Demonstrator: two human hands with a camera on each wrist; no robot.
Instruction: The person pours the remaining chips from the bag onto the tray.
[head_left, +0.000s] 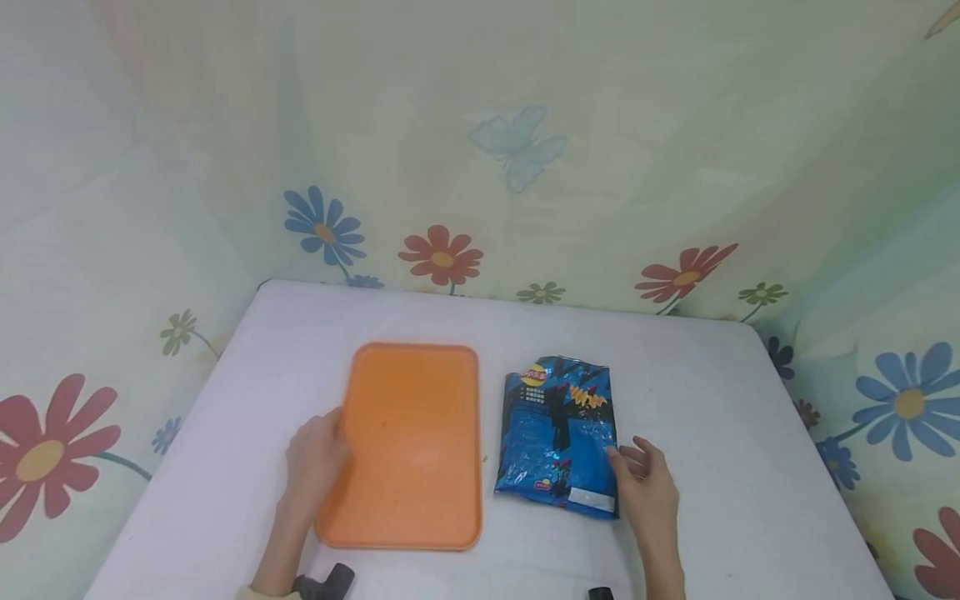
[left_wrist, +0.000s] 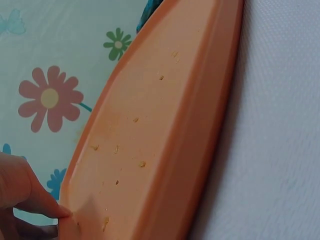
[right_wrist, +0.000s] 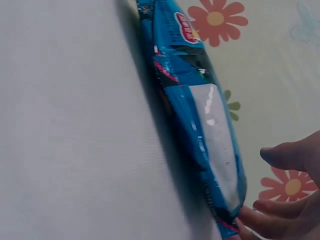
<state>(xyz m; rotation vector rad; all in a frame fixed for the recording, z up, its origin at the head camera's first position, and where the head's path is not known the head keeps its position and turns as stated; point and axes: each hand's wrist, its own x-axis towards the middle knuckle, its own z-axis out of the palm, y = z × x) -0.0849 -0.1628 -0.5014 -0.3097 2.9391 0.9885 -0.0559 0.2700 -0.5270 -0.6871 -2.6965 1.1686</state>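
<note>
An orange tray (head_left: 411, 446) lies on the table, with several small crumbs on its surface in the left wrist view. My left hand (head_left: 317, 454) is at the tray's left edge, its fingers bent and pinching the rim; fingertips (left_wrist: 63, 211) touch that rim in the left wrist view. To the right of the tray lies a blue chip bag (head_left: 557, 442), crinkled and flat. Beside its right edge is my right hand (head_left: 647, 483). In the right wrist view the thumb (right_wrist: 285, 155) stands apart from the bag, while other fingers touch its near corner.
A white cloth covers the table (head_left: 735, 467). Behind and at both sides hang curtains (head_left: 600, 208) printed with flowers and a butterfly. A dark wrist device (head_left: 330, 581) shows at the bottom by my left forearm, and another dark piece (head_left: 600, 593) farther right.
</note>
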